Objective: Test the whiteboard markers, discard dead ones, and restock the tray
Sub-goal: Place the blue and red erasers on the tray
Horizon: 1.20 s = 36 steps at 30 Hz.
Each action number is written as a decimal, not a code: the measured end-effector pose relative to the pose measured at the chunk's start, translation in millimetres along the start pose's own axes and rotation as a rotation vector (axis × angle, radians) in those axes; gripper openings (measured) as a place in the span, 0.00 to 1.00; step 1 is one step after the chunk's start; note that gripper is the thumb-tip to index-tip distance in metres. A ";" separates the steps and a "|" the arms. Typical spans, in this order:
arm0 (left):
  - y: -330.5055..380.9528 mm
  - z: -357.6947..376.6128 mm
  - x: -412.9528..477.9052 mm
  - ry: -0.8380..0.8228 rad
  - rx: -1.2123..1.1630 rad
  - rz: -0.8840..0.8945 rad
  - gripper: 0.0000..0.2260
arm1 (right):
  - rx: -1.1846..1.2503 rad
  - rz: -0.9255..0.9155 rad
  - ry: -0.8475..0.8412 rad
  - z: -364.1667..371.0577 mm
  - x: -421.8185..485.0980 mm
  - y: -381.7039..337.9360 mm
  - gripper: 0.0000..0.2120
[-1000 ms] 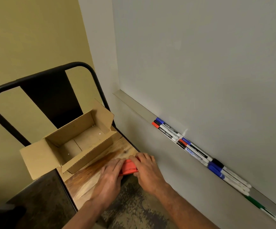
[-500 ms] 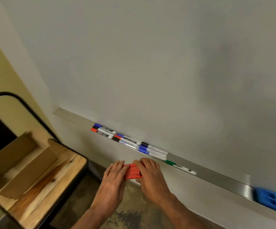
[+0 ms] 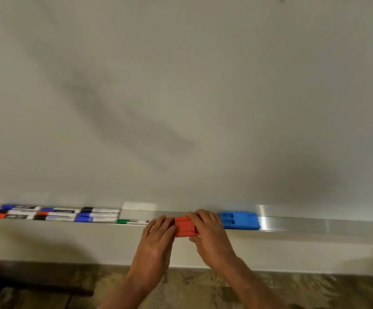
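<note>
Red block [image 3: 185,226] sits low in the centre of the frame at the tray [image 3: 315,224] lip. The right hand [image 3: 210,235] grips it, fingers over the top and thumb beneath, while the left hand [image 3: 156,239] lays near-straight fingers on its left end. A blue eraser [image 3: 239,220] lies just right of them. The markers [image 3: 56,214] (blurred) fill the tray's lower-left stretch, the green marker [image 3: 132,221] nearest the hands.

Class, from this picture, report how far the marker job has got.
Done: markers lie grouped in the tray, a green marker apart. In hand: left hand presses, right hand grips a red block beside the blue eraser. Left: whiteboard shows no test strokes, so testing seems outstanding.
</note>
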State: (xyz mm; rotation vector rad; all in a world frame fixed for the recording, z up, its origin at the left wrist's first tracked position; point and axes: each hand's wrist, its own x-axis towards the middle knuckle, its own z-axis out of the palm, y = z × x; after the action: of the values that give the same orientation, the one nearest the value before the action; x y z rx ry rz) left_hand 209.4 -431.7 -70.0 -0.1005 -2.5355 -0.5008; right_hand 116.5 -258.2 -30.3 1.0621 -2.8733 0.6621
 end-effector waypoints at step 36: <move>231.1 249.9 101.1 -0.604 0.068 0.077 0.33 | -0.137 0.268 -0.037 -68.0 -65.2 344.9 0.30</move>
State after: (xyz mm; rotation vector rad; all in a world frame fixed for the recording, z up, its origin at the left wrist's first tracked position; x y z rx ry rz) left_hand 38.0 -127.6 -134.9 -0.3722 -3.1159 -0.3930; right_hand -57.4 43.6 -110.9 0.6869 -3.0707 0.4470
